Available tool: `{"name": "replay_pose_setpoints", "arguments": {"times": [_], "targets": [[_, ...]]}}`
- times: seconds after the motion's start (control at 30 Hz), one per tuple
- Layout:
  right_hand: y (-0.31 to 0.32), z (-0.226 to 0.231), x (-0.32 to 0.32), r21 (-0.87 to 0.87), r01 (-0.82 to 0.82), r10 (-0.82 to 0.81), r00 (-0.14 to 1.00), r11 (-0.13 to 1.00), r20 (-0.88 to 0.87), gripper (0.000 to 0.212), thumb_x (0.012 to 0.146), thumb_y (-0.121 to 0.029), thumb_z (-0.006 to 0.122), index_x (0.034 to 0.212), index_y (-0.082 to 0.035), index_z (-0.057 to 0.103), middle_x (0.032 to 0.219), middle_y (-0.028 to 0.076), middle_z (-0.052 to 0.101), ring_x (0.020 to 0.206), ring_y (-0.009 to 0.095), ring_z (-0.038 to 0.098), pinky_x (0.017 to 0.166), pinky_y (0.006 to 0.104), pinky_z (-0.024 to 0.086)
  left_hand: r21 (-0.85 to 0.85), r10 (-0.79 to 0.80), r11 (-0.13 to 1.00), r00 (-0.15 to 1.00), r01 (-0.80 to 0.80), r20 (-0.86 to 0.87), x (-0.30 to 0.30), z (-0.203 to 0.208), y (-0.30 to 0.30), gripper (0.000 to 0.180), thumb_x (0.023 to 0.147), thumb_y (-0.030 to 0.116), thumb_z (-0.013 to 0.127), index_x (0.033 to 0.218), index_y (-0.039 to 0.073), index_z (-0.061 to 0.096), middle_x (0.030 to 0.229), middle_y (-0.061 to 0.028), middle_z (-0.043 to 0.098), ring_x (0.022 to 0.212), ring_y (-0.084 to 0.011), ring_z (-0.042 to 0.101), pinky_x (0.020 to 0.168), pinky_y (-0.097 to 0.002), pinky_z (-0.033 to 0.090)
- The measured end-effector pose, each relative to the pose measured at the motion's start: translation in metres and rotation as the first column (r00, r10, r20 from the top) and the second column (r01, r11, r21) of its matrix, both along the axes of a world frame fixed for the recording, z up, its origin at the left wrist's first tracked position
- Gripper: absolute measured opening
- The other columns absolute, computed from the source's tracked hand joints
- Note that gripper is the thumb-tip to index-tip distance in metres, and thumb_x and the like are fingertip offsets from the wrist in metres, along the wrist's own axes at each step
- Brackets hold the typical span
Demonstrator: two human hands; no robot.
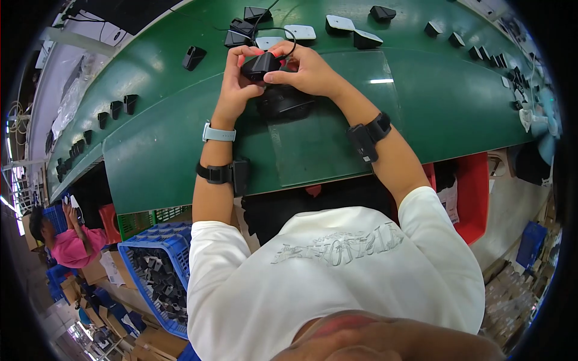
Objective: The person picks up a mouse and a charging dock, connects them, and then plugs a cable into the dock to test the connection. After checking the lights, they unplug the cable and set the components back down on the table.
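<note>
Both my hands are closed on a small black wedge-shaped plastic housing (259,67), held above the far part of the green table (337,135). My left hand (235,84) grips its left side with thumb and fingers. From the right, my right hand (310,71) holds it with the thumb along its near edge. A thin black cable (288,33) loops up beside the right fingers; whether it joins the housing is hidden. Just below the hands lies a glossy black rounded object (286,103). Beyond the fingers stand black housings (239,33) and a white-faced one (300,33).
Similar housings line the table's far left (115,108) and far right (456,40). A clear sheet (385,96) covers the middle. Below the table edge are a blue crate (180,256) of black parts and a red bin (478,198). A person in pink (75,243) sits at left.
</note>
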State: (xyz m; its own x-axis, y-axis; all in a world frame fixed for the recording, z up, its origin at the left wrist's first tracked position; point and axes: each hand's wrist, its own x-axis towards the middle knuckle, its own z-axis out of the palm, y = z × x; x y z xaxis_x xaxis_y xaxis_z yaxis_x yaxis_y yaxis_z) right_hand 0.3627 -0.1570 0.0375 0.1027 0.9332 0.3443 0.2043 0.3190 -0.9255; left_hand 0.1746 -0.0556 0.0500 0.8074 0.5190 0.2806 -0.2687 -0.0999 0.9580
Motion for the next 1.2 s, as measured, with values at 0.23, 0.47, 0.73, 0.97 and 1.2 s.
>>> {"name": "replay_pose_setpoints", "arguments": {"times": [0.23, 0.47, 0.73, 0.97, 1.2], "targets": [[0.001, 0.006, -0.001, 0.004, -0.026, 0.026, 0.978, 1.000, -0.205, 0.029, 0.087, -0.023, 0.082, 0.106, -0.005, 0.068, 0.101, -0.001, 0.065, 0.083, 0.006, 0.059, 0.071, 0.0241, 0.050, 0.534, 0.238, 0.808, 0.967, -0.250, 0.093, 0.015, 0.001, -0.019, 0.063, 0.069, -0.002, 0.083, 0.122, 0.007, 0.048, 0.121, -0.0093, 0.052, 0.115, -0.0215, 0.057, 0.095, -0.0352, 0.052], [-0.008, 0.021, -0.003, -0.165, -0.115, 0.082, 0.978, 0.980, -0.194, 0.046, 0.082, -0.008, 0.086, 0.120, -0.002, 0.060, 0.106, 0.002, 0.069, 0.097, 0.010, 0.064, 0.090, 0.0281, 0.053, 0.510, 0.299, 0.779, 0.931, -0.365, 0.210, 0.011, -0.002, -0.008, 0.055, 0.077, 0.017, 0.088, 0.121, 0.006, 0.056, 0.120, -0.0108, 0.056, 0.110, -0.0234, 0.059, 0.083, -0.0301, 0.053], [-0.009, 0.025, 0.004, -0.127, -0.156, 0.096, 0.916, 0.980, -0.390, 0.038, 0.083, -0.008, 0.084, 0.115, -0.002, 0.064, 0.101, 0.004, 0.071, 0.095, 0.010, 0.066, 0.087, 0.0276, 0.054, 0.567, 0.411, 0.716, 0.902, -0.409, 0.131, 0.009, 0.001, -0.015, 0.052, 0.075, 0.011, 0.087, 0.122, 0.007, 0.065, 0.114, -0.0071, 0.063, 0.089, -0.0158, 0.064, 0.061, -0.0248, 0.051], [-0.009, 0.019, 0.004, -0.165, -0.129, 0.059, 0.925, 0.978, -0.374, 0.037, 0.085, -0.010, 0.083, 0.115, 0.002, 0.065, 0.103, 0.007, 0.071, 0.097, 0.013, 0.068, 0.089, 0.0294, 0.057, 0.594, 0.429, 0.685, 0.893, -0.421, 0.137, 0.010, 0.001, -0.017, 0.053, 0.075, 0.008, 0.086, 0.124, 0.006, 0.065, 0.115, -0.0077, 0.062, 0.089, -0.0166, 0.064, 0.061, -0.0248, 0.052], [-0.003, 0.018, 0.002, -0.156, -0.099, 0.039, 0.937, 0.983, -0.346, 0.039, 0.087, -0.010, 0.082, 0.119, 0.003, 0.064, 0.104, 0.007, 0.072, 0.096, 0.014, 0.068, 0.086, 0.0305, 0.058, 0.740, 0.452, 0.449, 0.842, -0.501, 0.295, 0.013, 0.001, -0.013, 0.050, 0.075, 0.006, 0.085, 0.122, 0.006, 0.069, 0.122, -0.0107, 0.059, 0.096, -0.0239, 0.066, 0.076, -0.0315, 0.058]]}}
